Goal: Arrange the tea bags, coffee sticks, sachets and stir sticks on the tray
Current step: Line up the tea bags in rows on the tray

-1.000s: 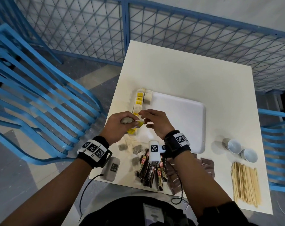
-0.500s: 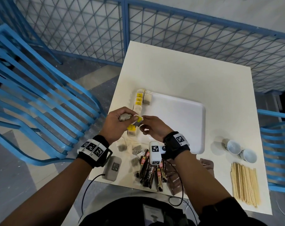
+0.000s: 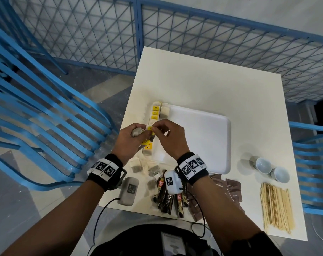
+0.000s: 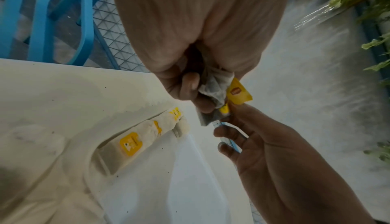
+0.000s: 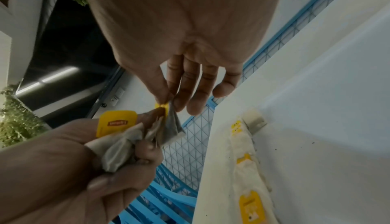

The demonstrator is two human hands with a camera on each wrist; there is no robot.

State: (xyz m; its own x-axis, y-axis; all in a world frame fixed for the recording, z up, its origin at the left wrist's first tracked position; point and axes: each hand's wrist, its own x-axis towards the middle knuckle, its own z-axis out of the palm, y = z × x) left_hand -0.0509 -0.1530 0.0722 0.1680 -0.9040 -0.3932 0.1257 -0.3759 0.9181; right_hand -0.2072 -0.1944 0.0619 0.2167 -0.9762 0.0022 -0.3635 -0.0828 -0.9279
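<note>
My left hand grips a crumpled bunch of tea bags above the left rim of the white tray; one yellow tag sticks out of it. The thumb and forefinger of my right hand pinch the small yellow tag of one tea bag that hangs from the bunch. A row of tea bags with yellow tags lies along the tray's left edge. Loose tea bags, coffee sticks, brown sachets and wooden stir sticks lie on the table near me.
Two small white cups stand right of the tray. Blue slatted chairs flank the white table on both sides. A blue mesh fence runs behind it. A grey device with a cable hangs at the near left edge.
My right hand dipped, then came back up and left to the bunch, and now pinches a tag there. My left hand kept its hold and shifted slightly left.
</note>
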